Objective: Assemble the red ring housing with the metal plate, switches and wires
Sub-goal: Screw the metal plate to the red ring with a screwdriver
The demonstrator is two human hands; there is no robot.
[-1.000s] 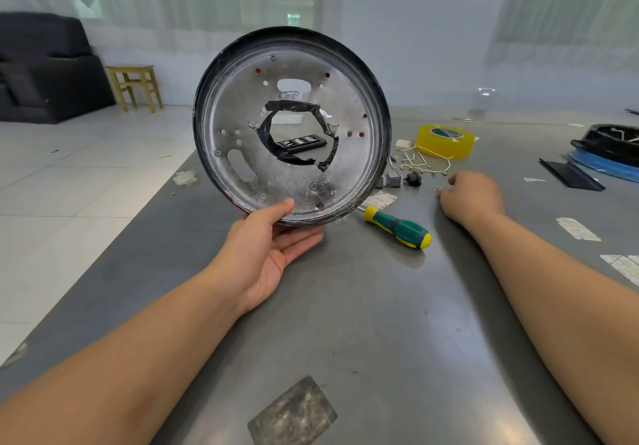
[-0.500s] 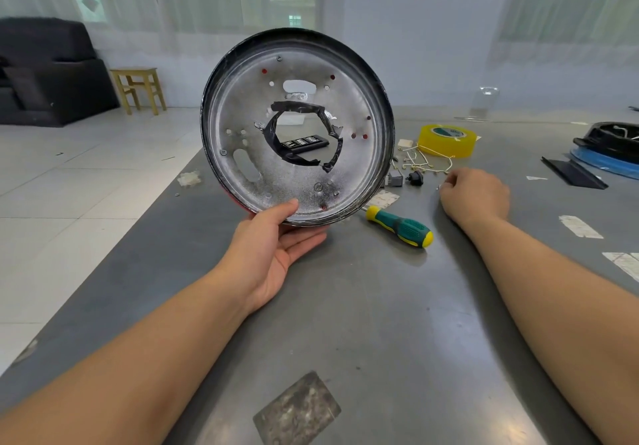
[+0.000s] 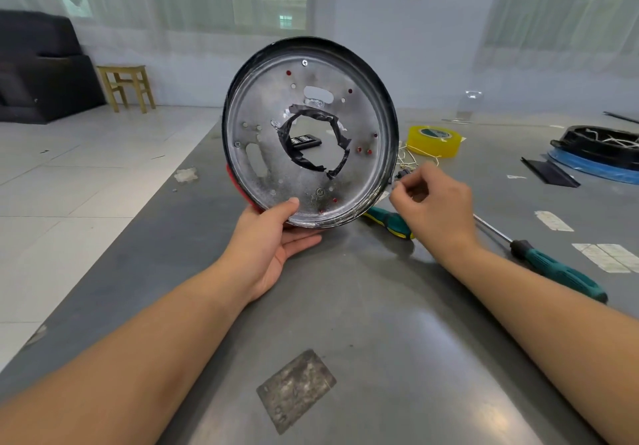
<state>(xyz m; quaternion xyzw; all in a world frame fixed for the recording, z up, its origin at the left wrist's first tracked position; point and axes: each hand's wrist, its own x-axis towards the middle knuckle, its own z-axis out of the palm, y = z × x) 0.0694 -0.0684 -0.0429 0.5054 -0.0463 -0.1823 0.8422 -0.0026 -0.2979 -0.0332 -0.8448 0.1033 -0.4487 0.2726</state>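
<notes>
Nearest the camera, on the grey steel table [image 3: 345,323], a worn rectangular patch [image 3: 296,389] lies between the two forearms. Further out, the left hand [image 3: 273,244] grips the lower rim of the red ring housing [image 3: 238,185], thumb on the face and fingers underneath, holding it upright on edge with the metal plate [image 3: 304,175] facing the camera; only a sliver of red shows at the lower left. Black tape [image 3: 342,154] lines the plate's ragged centre hole. The right hand [image 3: 435,209] hovers just beside the housing's right rim, thumb and forefinger pinched together on something small (a screw, probably, though it is too tiny to tell). Under that hand lies a green-and-yellow screwdriver [image 3: 390,223], and a longer teal-handled screwdriver [image 3: 553,268] lies to the right. Beyond, thin white wires [image 3: 411,159] and a small dark switch [image 3: 403,173] sit near a roll of yellow tape [image 3: 434,140]; a black-and-blue assembly [image 3: 601,157] rests at the far right.

The plate looks seated with some screws in, so fastening seems under way. Next comes lining the pinched piece up with an open hole, which needs the housing held steady.
</notes>
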